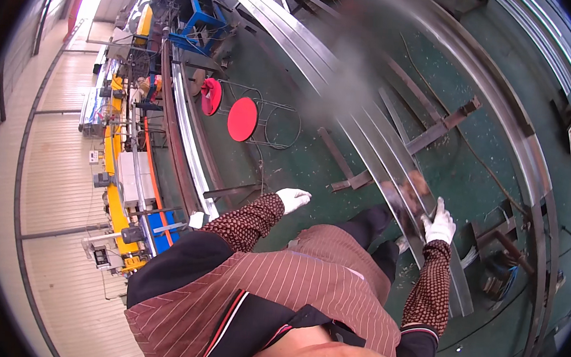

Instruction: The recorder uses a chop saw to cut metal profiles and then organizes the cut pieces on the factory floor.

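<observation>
right hand (441, 225) in white glove, fingers closed on the near end of a long shiny steel strip (369, 135) slanting over the green floor (475, 160). likely stiff, heavy, slick, sharp-edged; best held by its flat sides. left hand (293, 198), gloved, hanging free, fingers loosely open. far end blurred, grip partly hidden.

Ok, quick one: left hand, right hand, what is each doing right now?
Left hand, white-gloved: free in the air, holding nothing, fingers loosely open.
Right hand, white-gloved: resting on the long shiny steel strip; whether it grips cannot be told.
</observation>
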Demonstrator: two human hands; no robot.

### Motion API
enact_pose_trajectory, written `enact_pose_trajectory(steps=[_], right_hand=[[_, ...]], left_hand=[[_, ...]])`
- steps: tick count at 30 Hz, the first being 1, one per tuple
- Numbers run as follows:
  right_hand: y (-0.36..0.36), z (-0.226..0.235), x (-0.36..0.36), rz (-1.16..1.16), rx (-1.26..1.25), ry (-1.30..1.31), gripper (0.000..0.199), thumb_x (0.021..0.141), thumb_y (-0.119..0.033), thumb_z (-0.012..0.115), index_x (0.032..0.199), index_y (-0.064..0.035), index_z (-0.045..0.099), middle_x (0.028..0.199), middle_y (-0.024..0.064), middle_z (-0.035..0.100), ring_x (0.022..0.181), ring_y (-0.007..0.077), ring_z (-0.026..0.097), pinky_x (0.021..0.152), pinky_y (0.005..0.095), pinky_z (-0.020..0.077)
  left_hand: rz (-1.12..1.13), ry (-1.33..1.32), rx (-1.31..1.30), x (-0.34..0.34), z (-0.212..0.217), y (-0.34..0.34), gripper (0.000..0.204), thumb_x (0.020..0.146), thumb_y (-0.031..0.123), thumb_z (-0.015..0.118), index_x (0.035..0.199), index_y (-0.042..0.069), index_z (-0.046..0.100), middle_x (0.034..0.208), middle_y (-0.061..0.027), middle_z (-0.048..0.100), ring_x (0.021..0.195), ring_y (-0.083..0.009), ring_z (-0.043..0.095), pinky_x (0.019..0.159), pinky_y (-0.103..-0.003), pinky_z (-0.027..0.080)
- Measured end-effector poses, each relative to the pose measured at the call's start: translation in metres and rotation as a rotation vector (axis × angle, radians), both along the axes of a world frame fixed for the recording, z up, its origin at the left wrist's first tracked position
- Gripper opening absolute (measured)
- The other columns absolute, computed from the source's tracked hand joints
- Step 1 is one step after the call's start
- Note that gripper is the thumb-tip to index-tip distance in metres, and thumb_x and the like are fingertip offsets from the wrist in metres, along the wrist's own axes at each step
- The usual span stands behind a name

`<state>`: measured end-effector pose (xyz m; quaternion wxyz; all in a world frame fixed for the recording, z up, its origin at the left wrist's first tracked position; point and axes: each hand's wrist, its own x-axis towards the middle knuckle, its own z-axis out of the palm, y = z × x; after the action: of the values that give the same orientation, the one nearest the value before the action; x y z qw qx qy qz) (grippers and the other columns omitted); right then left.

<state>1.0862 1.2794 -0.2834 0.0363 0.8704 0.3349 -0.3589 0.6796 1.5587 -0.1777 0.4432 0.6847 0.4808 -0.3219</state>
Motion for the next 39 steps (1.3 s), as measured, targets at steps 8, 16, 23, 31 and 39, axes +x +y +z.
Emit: enact_pose_trajectory(steps=[8, 16, 23, 31, 39], right_hand=[[0.002, 0.007, 0.006, -0.036, 0.033, 0.072, 0.086, 0.080, -0.042, 0.080, 0.152, -0.0186, 0.039, 0.120, 0.0197, 0.066, 0.113, 0.0370, 0.064, 0.098, 0.0476, 0.0494], [0.001, -0.001, 0.012, -0.040, 0.045, 0.163, 0.083, 0.079, -0.041, 0.080, 0.149, -0.0174, 0.043, 0.128, 0.0211, 0.063, 0.118, 0.0388, 0.062, 0.102, 0.0474, 0.0481], [-0.002, 0.010, 0.016, -0.051, 0.064, 0.248, 0.082, 0.079, -0.040, 0.080, 0.148, -0.0138, 0.044, 0.133, 0.0219, 0.061, 0.120, 0.0385, 0.061, 0.103, 0.0446, 0.0485], [-0.021, 0.107, 0.033, -0.082, 0.157, 0.327, 0.077, 0.079, -0.035, 0.082, 0.144, -0.0113, 0.048, 0.120, 0.0187, 0.068, 0.108, 0.0368, 0.067, 0.093, 0.0444, 0.0531], [-0.106, 0.244, 0.010, -0.175, 0.063, 0.295, 0.068, 0.077, -0.035, 0.081, 0.135, -0.0081, 0.058, 0.111, 0.0172, 0.072, 0.103, 0.0352, 0.070, 0.088, 0.0422, 0.0550]], left_hand=[[-0.036, -0.042, 0.012, 0.016, 0.001, 0.012, 0.049, 0.101, 0.042, 0.054, 0.137, 0.010, 0.061, 0.131, -0.0146, 0.067, 0.125, -0.0278, 0.060, 0.109, -0.037, 0.043], [-0.030, -0.012, 0.024, 0.006, -0.004, 0.014, 0.050, 0.101, 0.044, 0.053, 0.137, 0.010, 0.061, 0.131, -0.0151, 0.066, 0.125, -0.0286, 0.060, 0.110, -0.038, 0.042], [0.052, -0.126, 0.036, 0.045, -0.009, 0.018, 0.049, 0.101, 0.041, 0.053, 0.135, 0.008, 0.063, 0.130, -0.0158, 0.067, 0.124, -0.0275, 0.062, 0.109, -0.037, 0.044], [1.157, -0.457, -0.216, 0.173, -0.045, 0.054, 0.072, 0.099, 0.056, 0.055, 0.148, 0.005, 0.044, 0.139, -0.0186, 0.058, 0.123, -0.0357, 0.058, 0.100, -0.051, 0.050], [1.777, -0.851, -0.119, 0.230, -0.085, 0.121, 0.087, 0.088, 0.066, 0.065, 0.149, 0.009, 0.042, 0.146, -0.0148, 0.049, 0.134, -0.0282, 0.047, 0.115, -0.045, 0.038]])
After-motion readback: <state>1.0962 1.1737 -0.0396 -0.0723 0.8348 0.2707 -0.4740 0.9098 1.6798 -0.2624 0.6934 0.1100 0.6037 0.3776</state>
